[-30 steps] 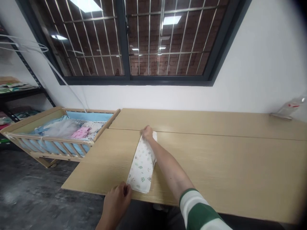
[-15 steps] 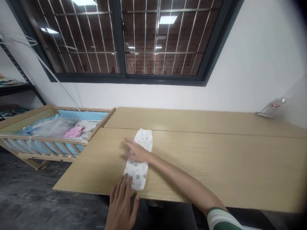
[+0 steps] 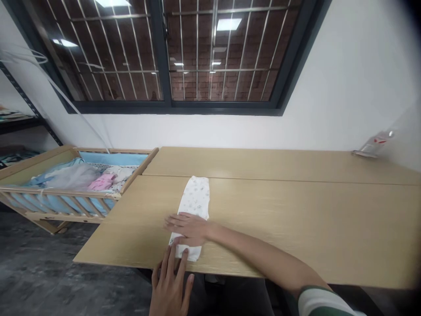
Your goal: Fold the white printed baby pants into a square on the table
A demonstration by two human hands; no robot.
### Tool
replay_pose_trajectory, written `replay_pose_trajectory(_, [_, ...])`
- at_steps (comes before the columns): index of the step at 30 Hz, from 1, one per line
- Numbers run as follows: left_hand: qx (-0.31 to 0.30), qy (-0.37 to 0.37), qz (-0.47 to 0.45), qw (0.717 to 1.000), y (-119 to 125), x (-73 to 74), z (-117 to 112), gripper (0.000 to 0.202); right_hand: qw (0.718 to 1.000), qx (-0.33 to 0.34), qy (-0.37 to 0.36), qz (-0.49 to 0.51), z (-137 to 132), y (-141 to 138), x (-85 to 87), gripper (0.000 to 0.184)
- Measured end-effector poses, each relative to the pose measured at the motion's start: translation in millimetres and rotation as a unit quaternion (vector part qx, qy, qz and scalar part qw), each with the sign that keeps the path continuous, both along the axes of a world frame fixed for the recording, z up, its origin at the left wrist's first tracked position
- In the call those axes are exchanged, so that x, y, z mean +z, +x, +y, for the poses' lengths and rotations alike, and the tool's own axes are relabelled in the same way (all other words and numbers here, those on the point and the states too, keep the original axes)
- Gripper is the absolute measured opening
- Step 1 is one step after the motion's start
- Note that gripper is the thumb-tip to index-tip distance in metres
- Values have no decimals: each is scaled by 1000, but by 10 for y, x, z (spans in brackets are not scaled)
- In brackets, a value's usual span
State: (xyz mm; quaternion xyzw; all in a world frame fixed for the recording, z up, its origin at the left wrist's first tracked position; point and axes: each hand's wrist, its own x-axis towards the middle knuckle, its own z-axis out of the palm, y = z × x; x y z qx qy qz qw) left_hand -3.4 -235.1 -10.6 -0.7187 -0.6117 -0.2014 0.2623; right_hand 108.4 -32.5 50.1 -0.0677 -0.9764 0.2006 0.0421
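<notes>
A white printed cloth, folded into a long narrow strip, lies flat on the wooden table. Across its lower half rests my right hand, palm down with the fingers stretched to the left, covering part of the print. My left hand is at the table's front edge, fingers spread, its fingertips at the cloth's near end. Neither hand grasps the cloth. What kind of garment or cloth it is, I cannot tell.
Left of the table stands a wooden crib with blue lining, a pink cloth and white netting inside. A clear plastic item sits at the back right by the wall. A barred window is above.
My right hand has slid down the cloth toward me, from its middle to its lower half. My left hand has shifted slightly right, its fingers more spread.
</notes>
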Motion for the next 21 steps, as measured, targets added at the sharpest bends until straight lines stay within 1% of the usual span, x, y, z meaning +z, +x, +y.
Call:
replay_pose_trajectory(3, [5, -2, -8, 1000, 1, 7, 6, 58, 999, -42, -6, -33, 321, 39, 25, 66])
replay_pose_trajectory(5, [3, -7, -9, 1000, -6, 0, 8, 59, 997, -69, 0, -46, 556, 56, 11, 67])
replay_pose_trajectory(11, [-11, -9, -5, 1000, -25, 7, 5, 59, 985, -158, 42, -48, 1307, 81, -127, 65])
replay_pose_trajectory(14, [-7, -12, 1, 1000, -40, 14, 1, 59, 978, -193, 67, -46, 1626, 102, -157, 67])
replay_pose_trajectory(18, [-4, -15, 4, 1000, -41, 18, -5, 59, 970, -216, 95, -52, 1893, 129, -151, 69])
replay_pose_trajectory(21, [6, -27, -22, 999, 10, 43, -15, 57, 966, -224, 126, -38, 1960, 112, -146, 66])
